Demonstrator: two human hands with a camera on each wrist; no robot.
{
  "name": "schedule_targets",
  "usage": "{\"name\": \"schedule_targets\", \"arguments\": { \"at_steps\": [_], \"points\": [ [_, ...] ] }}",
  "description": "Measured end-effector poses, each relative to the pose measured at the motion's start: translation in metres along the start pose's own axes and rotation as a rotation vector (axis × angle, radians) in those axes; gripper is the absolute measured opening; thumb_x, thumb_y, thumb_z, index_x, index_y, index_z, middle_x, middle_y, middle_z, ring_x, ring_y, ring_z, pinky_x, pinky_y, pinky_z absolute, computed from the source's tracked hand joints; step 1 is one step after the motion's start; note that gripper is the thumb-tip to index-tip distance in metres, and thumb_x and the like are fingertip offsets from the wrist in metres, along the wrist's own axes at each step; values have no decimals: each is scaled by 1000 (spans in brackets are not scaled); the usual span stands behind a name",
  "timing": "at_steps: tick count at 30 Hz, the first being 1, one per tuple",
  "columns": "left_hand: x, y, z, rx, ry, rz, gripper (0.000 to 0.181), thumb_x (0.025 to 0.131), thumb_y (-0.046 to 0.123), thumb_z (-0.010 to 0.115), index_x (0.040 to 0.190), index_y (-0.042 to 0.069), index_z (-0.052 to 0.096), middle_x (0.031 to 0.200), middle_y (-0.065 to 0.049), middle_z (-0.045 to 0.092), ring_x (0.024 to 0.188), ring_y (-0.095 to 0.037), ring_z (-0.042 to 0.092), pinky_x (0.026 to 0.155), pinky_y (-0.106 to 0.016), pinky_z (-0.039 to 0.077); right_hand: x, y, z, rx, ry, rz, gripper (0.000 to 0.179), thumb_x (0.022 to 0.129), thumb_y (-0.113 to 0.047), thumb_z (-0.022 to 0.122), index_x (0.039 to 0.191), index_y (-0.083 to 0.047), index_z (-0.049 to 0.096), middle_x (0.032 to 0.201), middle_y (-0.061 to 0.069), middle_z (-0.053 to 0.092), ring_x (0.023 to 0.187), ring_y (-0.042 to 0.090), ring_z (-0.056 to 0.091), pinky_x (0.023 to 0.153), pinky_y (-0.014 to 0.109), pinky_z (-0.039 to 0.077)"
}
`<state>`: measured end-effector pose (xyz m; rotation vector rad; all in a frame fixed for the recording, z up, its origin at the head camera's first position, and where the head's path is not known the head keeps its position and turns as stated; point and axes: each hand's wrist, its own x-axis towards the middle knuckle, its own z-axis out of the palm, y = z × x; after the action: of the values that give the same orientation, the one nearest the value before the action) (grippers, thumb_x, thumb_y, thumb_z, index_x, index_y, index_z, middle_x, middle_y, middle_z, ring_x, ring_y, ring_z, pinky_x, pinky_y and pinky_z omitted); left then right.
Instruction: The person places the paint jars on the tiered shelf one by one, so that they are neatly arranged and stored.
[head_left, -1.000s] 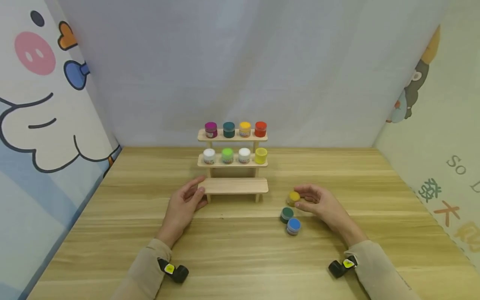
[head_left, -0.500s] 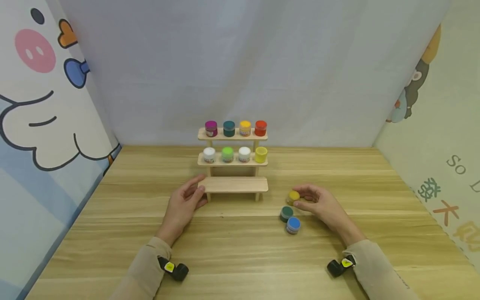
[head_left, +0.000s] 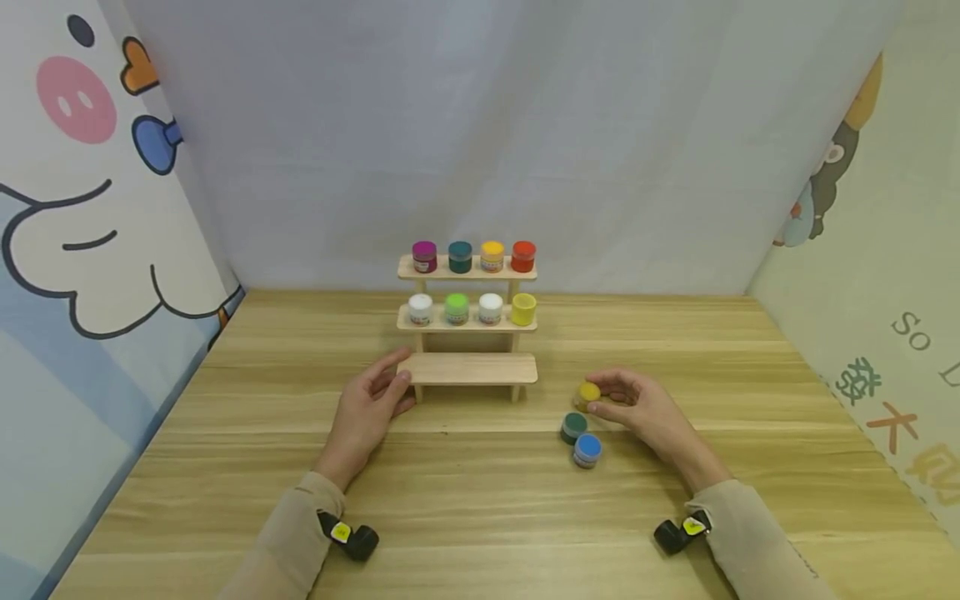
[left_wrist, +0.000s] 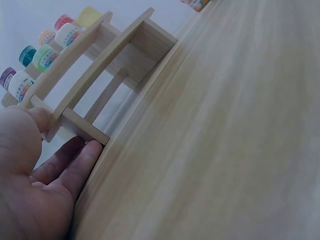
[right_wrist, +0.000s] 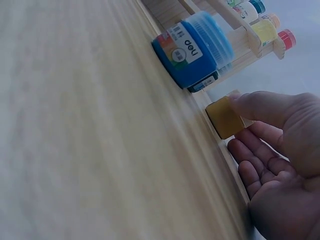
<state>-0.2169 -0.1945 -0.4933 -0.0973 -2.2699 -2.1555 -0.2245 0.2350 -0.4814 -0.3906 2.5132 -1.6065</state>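
A three-tier wooden display stand stands at the middle of the table. My left hand grips the left end of its lowest shelf, thumb on the shelf edge and fingers by the leg in the left wrist view. To the right of the stand, my right hand pinches a dark-yellow paint jar between thumb and fingers, its base at the tabletop. Nearer to me are a dark green paint jar and a blue paint jar, close together. The bottom shelf holds no jars.
On the top shelf sit purple, teal, orange-yellow and red paint jars. White, light green, another white and yellow jars line the middle shelf. A pale curtain hangs behind the table.
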Motion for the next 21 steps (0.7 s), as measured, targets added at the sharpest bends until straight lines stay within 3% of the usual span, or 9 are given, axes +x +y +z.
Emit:
{"name": "schedule_targets", "arguments": {
  "at_steps": [12,21],
  "points": [
    [3,3,0,3,4,-15,44,118,18,60,162,14,58,153,-27,61,141,-39,63,102,-32,67,0,-2,-1,3,20,7,46,103,-16,84,143,1,68,135,20,73,117,28,72,91,22,63],
    [0,3,1,-10,25,-40,40,119,15,57,159,15,60,151,-26,63,139,-36,64,102,-31,67,-2,-9,-1,67,95,55,47,104,-20,84,142,3,68,136,20,73,115,14,72,97,16,58]
  ]
}}
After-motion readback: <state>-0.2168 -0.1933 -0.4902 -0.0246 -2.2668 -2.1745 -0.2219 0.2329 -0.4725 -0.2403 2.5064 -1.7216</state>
